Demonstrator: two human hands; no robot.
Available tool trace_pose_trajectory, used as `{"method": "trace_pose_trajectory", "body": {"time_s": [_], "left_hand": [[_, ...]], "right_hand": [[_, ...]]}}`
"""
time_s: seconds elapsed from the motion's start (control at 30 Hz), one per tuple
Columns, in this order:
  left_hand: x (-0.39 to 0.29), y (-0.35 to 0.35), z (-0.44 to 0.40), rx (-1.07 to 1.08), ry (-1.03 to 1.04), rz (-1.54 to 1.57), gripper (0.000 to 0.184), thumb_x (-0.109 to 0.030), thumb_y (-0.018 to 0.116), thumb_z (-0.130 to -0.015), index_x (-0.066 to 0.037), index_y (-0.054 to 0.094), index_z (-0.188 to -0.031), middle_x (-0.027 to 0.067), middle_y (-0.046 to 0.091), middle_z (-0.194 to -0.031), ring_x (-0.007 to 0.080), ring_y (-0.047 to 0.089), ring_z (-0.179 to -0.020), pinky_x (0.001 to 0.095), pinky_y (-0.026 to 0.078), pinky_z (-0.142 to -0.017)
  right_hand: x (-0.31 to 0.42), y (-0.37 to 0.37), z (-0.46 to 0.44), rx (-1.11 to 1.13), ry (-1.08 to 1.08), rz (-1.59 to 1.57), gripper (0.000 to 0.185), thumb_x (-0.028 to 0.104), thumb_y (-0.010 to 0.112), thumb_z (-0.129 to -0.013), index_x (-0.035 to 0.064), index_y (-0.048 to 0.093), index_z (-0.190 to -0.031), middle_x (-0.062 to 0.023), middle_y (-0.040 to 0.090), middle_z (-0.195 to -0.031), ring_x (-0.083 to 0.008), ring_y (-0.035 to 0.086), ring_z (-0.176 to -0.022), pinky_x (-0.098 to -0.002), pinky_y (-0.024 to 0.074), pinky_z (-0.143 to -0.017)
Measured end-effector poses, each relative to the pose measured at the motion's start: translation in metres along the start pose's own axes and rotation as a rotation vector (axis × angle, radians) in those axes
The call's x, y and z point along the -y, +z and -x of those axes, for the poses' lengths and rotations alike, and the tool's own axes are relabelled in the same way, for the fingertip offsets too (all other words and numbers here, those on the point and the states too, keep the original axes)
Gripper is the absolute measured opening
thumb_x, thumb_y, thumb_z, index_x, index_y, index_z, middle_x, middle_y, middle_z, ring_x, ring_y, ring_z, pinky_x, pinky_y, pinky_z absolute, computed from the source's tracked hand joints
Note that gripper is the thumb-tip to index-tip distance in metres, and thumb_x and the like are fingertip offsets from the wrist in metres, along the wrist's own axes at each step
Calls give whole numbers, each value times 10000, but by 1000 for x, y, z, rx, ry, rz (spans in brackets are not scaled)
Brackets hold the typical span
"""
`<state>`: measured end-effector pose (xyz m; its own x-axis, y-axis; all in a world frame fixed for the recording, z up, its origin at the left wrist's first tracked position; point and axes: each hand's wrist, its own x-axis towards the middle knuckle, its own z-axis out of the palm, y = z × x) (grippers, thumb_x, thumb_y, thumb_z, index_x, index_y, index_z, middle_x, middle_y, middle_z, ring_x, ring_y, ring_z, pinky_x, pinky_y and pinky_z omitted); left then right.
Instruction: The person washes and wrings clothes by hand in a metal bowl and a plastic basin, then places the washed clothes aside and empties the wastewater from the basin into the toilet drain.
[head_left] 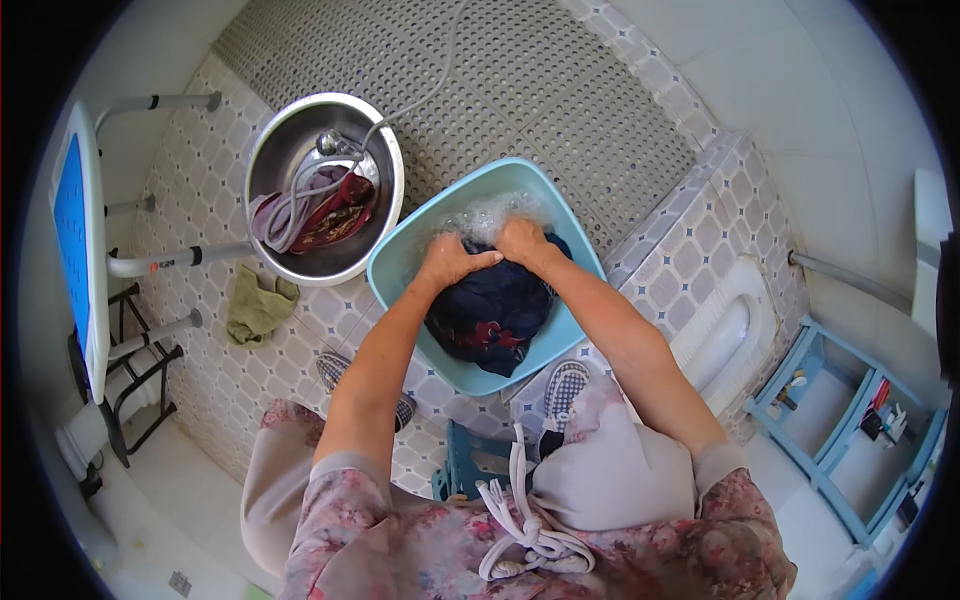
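Observation:
A light blue plastic basin (400, 268) stands between my feet and the grey mat, with suds along its far side. Dark navy cloth (485, 310) with a red pattern fills much of it. My left hand (450, 262) is closed on the cloth at the basin's upper left, its thumb pointing toward the other hand. Just to the right, my right hand (522, 240) grips the same cloth beside the foam, fingers curled down and partly hidden. The two hands are close together.
A steel bowl (395, 190) at the upper left holds cloths, a hose and a shower head. A green cloth (258, 308) lies on the tiles. Left is a blue-topped shower chair (72, 240); right, a squat toilet (725, 335) and a blue shelf (830, 455). A perforated grey mat (560, 90) lies ahead.

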<state>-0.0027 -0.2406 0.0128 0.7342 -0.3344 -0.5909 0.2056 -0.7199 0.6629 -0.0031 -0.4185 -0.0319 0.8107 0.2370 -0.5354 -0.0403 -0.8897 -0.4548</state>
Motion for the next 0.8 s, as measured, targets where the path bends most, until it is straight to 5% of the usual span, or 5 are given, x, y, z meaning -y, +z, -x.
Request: {"method": "trace_pose_trajectory", "body": {"time_s": [0.27, 0.37, 0.53, 0.63, 0.8], "left_hand": [[-7, 32, 88, -515, 457, -185, 589, -388, 852, -685, 33, 626, -1029, 226, 606, -1050, 423, 578, -1017, 464, 483, -873], [-20, 25, 132, -358, 633, -224, 607, -339, 880, -649, 21, 617, -1060, 205, 527, -1181, 417, 518, -1102, 467, 459, -938], [-27, 12, 143, -337, 374, -128, 1013, -395, 899, -604, -33, 391, -1402, 229, 364, -1421, 433, 403, -1284, 481, 370, -1088], [-17, 17, 136, -304, 376, -205, 1218, -432, 911, -551, -103, 248, -1518, 219, 346, -1452, 426, 393, -1302, 493, 362, -1076], [2, 45, 129, -260, 368, -430, 1104, -347, 915, -488, -111, 383, -1427, 190, 454, -1319, 387, 482, -1193, 469, 426, -951]], "right_hand": [[9, -45, 55, -513, -318, -141, 554, 545, 499, -955, 46, 643, -1151, -185, 658, -1163, -386, 569, -1139, -466, 465, -933], [18, -34, 71, -257, -98, 12, 507, 474, 654, -869, 69, 651, -1174, -167, 651, -1171, -371, 528, -1191, -483, 432, -973], [32, -42, 99, -98, -95, -201, 270, 339, 706, -824, 95, 686, -937, -115, 699, -900, -313, 668, -887, -421, 538, -734], [48, -21, 141, -510, -429, -198, 136, 234, 702, -811, 112, 640, -806, -73, 635, -739, -272, 632, -711, -418, 516, -613], [49, 5, 157, -550, -593, -5, 204, 237, 695, -774, 95, 606, -890, -78, 598, -863, -261, 577, -803, -378, 480, -681]]}}
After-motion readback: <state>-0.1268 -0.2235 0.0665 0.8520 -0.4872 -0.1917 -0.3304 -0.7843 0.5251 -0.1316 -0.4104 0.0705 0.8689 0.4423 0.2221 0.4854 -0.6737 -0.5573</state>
